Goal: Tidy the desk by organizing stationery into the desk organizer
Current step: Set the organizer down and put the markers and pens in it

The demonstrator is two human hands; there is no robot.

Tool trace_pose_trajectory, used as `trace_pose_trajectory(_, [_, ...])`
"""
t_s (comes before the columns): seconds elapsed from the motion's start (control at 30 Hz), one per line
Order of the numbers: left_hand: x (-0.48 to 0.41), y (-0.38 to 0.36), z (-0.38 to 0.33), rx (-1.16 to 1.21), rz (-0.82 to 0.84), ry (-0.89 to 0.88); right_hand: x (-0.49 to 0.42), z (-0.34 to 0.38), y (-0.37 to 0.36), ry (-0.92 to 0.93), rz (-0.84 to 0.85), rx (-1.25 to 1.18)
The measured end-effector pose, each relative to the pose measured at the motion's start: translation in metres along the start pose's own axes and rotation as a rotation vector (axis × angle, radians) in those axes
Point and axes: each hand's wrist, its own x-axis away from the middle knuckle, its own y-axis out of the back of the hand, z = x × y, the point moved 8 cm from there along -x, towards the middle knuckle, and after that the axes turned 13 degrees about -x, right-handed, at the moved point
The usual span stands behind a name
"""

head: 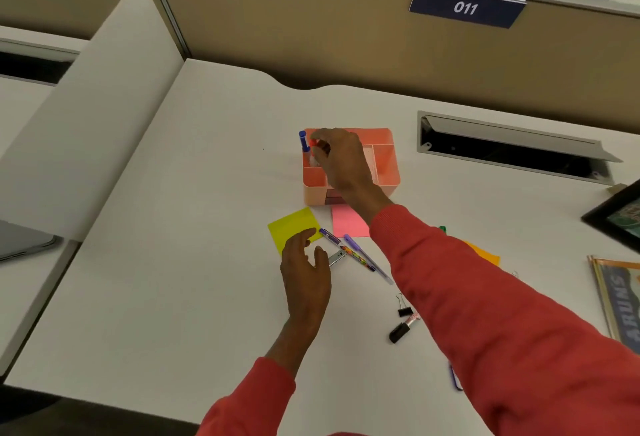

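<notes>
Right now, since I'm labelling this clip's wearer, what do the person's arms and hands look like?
Both arms are covered by long red sleeves, the left sleeve and the right sleeve, in knit-looking fabric with ribbed cuffs at the wrists. The left hand and right hand are bare: no gloves, and no watch, ring or bracelet shows.

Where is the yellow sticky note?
In the head view, the yellow sticky note lies on the desk in front of the organizer, left of the pink note, by the left hand.
</notes>
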Motion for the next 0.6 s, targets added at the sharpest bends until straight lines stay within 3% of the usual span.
trace_pose_trajectory(0.13, [0.014, -0.007, -0.007, -0.094, 0.03, -0.104, 0.009, -0.014, 0.004, -0.074, 0.041, -0.066])
trace_pose_trajectory(0.37, [0.047, -0.042, -0.017, -0.153, 0.167, -0.207, 0.087, -0.059, 0.1, -0.126, -0.165, -0.152])
trace_pose_trajectory(0.6, [0.09, -0.092, -0.032, -0.233, 0.356, -0.326, 0.215, -0.167, 0.171, -0.403, -0.286, -0.053])
